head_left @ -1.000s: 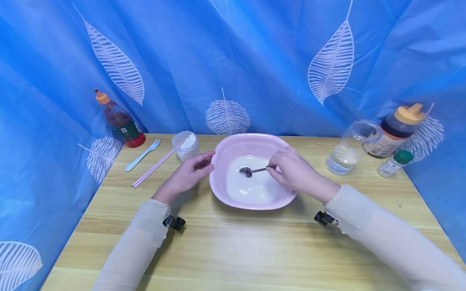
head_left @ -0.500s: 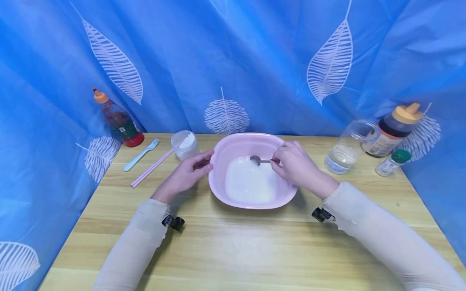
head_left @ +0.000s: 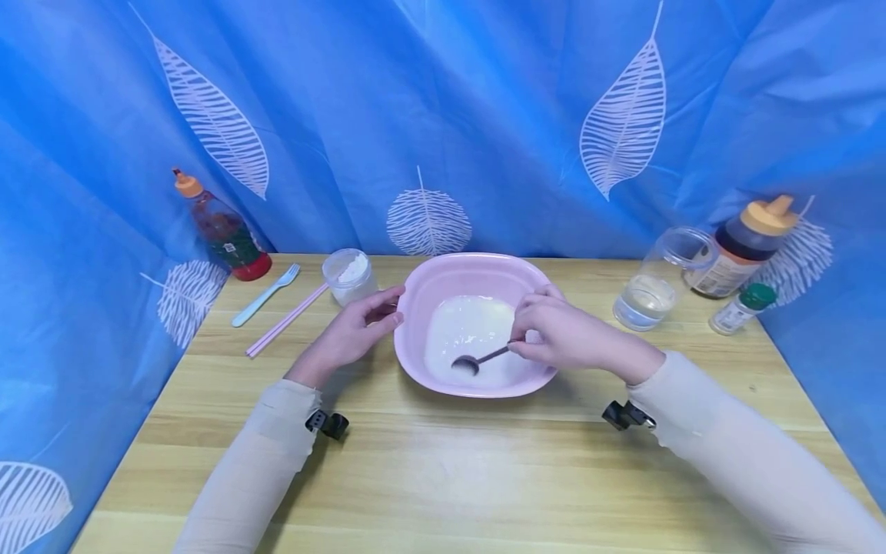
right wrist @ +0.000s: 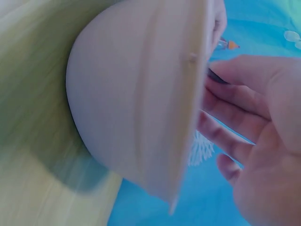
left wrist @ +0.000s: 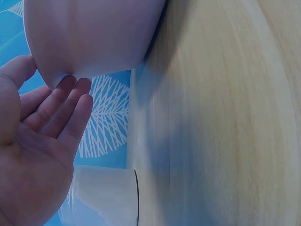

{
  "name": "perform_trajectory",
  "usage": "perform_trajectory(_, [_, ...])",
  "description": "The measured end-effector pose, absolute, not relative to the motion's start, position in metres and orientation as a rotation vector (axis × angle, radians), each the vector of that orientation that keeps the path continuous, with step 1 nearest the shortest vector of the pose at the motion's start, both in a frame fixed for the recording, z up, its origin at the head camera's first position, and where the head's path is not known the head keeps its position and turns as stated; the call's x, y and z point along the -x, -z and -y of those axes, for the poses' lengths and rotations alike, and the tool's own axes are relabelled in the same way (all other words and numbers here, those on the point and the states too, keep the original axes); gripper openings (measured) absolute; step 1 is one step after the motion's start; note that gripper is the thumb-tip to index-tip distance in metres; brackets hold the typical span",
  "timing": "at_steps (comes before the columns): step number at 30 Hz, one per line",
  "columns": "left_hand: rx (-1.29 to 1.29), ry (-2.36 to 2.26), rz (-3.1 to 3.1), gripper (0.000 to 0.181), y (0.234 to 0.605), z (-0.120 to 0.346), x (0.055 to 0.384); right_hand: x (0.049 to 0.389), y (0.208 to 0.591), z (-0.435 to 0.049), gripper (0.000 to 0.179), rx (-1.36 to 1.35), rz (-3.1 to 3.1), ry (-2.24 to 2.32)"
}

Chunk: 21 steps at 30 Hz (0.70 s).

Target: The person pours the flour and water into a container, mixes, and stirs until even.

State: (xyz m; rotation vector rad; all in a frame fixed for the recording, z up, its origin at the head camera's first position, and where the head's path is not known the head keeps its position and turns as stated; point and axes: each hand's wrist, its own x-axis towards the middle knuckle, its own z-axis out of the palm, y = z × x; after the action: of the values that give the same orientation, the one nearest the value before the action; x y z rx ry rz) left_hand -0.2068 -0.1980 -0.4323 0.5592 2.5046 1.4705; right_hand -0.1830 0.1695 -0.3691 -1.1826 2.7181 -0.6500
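Observation:
A pink plastic basin [head_left: 408, 350] holds milky white liquid [head_left: 477, 327]. At its left side is my left hand [head_left: 349, 338], its fairly straight fingers and thumb touching the outer wall and rim. Over the basin's right part, my right hand [head_left: 561, 331] pinches a dark metal spoon [head_left: 493, 354] by its handle. The spoon's bowl sits in the liquid at the front left. In the right wrist view, the basin wall hides most of the spoon.
Behind my left hand stands a clear jar of white powder [head_left: 351, 285]. Pink chopsticks [head_left: 287, 319], a light blue fork [head_left: 266, 296] and a red sauce bottle [head_left: 231, 238] lie or stand leftward. To the right are a water pitcher [head_left: 647, 300], a dark sauce bottle [head_left: 737, 250] and a green-capped shaker [head_left: 742, 309].
The spoon has swept through the liquid, first to the back right, then forward and left to the basin's near side. My left hand has stayed at the basin.

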Motion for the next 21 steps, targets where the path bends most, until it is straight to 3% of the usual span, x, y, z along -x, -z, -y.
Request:
perform_trajectory(8, [-0.545,-1.465,-2.501,0.058,0.432,0.199,0.207,0.175,0.356,-0.194,0.009,1.191,-2.892,0.5])
perform_trajectory(21, [-0.542,-1.468,-2.5,0.058,0.433,0.198,0.208,0.175,0.358,-0.192,0.013,1.238,-2.901,0.512])
